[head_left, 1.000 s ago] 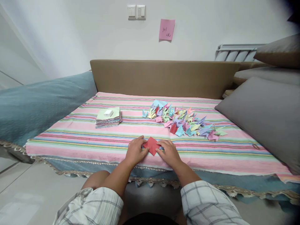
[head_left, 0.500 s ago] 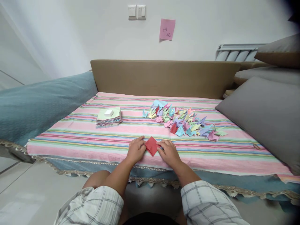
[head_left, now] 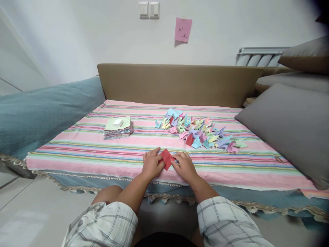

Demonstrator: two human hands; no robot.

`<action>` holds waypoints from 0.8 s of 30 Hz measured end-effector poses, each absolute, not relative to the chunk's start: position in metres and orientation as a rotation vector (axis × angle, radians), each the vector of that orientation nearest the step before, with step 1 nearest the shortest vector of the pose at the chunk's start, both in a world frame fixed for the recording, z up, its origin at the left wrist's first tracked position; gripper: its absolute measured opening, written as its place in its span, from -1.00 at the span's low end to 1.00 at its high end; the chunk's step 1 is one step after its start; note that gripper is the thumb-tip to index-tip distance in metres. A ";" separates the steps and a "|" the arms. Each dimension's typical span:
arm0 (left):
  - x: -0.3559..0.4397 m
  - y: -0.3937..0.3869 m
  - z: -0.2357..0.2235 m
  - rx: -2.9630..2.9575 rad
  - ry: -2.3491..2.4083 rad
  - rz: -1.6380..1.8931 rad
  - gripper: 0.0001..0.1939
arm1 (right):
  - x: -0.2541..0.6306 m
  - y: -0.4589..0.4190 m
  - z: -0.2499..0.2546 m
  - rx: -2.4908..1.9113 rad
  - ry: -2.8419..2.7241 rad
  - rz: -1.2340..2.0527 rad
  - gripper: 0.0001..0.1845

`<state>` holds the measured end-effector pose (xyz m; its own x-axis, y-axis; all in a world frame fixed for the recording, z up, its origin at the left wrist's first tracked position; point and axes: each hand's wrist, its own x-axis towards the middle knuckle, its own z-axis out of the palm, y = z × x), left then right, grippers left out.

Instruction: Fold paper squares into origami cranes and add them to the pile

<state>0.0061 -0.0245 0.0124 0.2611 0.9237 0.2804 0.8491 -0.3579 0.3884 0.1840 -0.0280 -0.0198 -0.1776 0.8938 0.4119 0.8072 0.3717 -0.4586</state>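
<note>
A folded red paper [head_left: 167,158] lies on the striped cloth [head_left: 82,151] near its front edge. My left hand [head_left: 151,166] presses on the paper's left side, fingers bent over its edge. My right hand [head_left: 184,166] holds the paper's right side with its fingertips. Beyond the hands lies a heap of several folded paper cranes [head_left: 197,133] in many colours. A stack of coloured paper sheets [head_left: 117,129] with a small white block [head_left: 118,122] on top sits to the left.
A grey cushion [head_left: 290,127] lies along the right side. A brown headboard [head_left: 177,84] stands behind the cloth, and a teal blanket [head_left: 38,113] covers the left. A pink note [head_left: 183,30] hangs on the wall.
My left hand has slid further over the red paper, which now looks narrower and more folded. The view has shifted slightly.
</note>
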 end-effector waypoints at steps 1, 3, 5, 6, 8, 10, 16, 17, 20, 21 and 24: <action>0.007 -0.025 0.013 2.363 1.681 0.689 -0.83 | 0.184 -0.028 -0.020 -1.461 -2.010 0.185 -0.71; 0.008 -0.026 0.014 2.358 1.692 0.654 -0.80 | 0.184 -0.027 -0.019 -1.461 -2.009 0.201 -0.72; 0.010 -0.027 0.015 2.345 1.696 0.617 -0.75 | 0.185 -0.027 -0.017 -1.464 -2.013 0.220 -0.72; 0.011 -0.026 0.016 2.334 1.697 0.602 -0.72 | 0.185 -0.027 -0.017 -1.466 -2.018 0.230 -0.72; 0.013 -0.025 0.017 2.300 1.706 0.581 -0.66 | 0.186 -0.027 -0.016 -1.469 -2.028 0.247 -0.72; 0.015 -0.023 0.017 2.249 1.726 0.579 -0.60 | 0.186 -0.026 -0.016 -1.472 -2.031 0.253 -0.72; 0.016 -0.017 0.016 2.114 1.751 0.641 -0.60 | 0.185 -0.025 -0.016 -1.475 -2.040 0.224 -0.71; 0.017 -0.016 0.016 2.103 1.751 0.653 -0.62 | 0.185 -0.025 -0.016 -1.476 -2.045 0.221 -0.71; 0.017 -0.017 0.016 2.098 1.751 0.675 -0.72 | 0.185 -0.025 -0.016 -1.477 -2.049 0.225 -0.70; 0.018 -0.018 0.016 2.102 1.750 0.680 -0.75 | 0.185 -0.025 -0.017 -1.474 -2.045 0.225 -0.71; 0.018 -0.020 0.017 2.104 1.735 0.681 -0.81 | 0.186 -0.024 -0.019 -1.458 -2.016 0.217 -0.72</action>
<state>0.0181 -0.0198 0.0171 0.1443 0.9778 0.1521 0.8205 -0.2041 0.5340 0.1857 -0.0244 -0.0189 -0.1862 0.9001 0.3938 0.7959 0.3732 -0.4768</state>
